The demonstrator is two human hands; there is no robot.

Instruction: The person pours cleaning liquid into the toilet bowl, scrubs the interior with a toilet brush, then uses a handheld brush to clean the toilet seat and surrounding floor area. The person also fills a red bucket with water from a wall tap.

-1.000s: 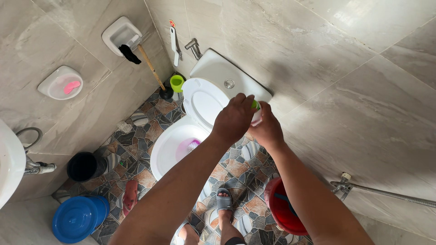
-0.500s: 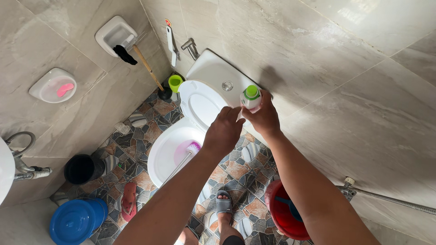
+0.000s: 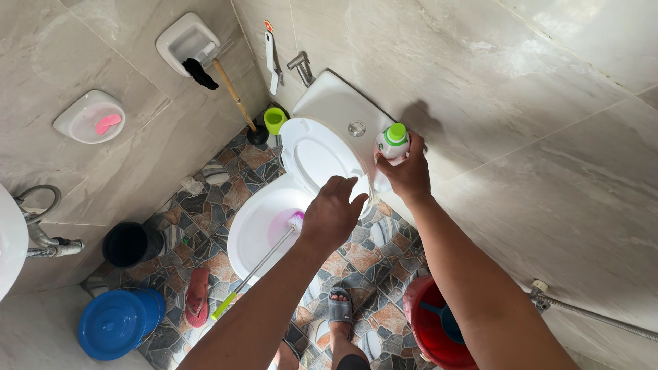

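Two hands are held above the toilet bowl. A white bottle with a green cap is gripped in the right hand, beside the cistern. Nothing is held by the left hand, fingers loosely curled, just above the toilet brush.

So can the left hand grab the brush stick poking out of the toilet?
Probably yes. The left hand is open and holds nothing, hovering just above the brush handle, which leans out of the toilet bowl with nothing between them.
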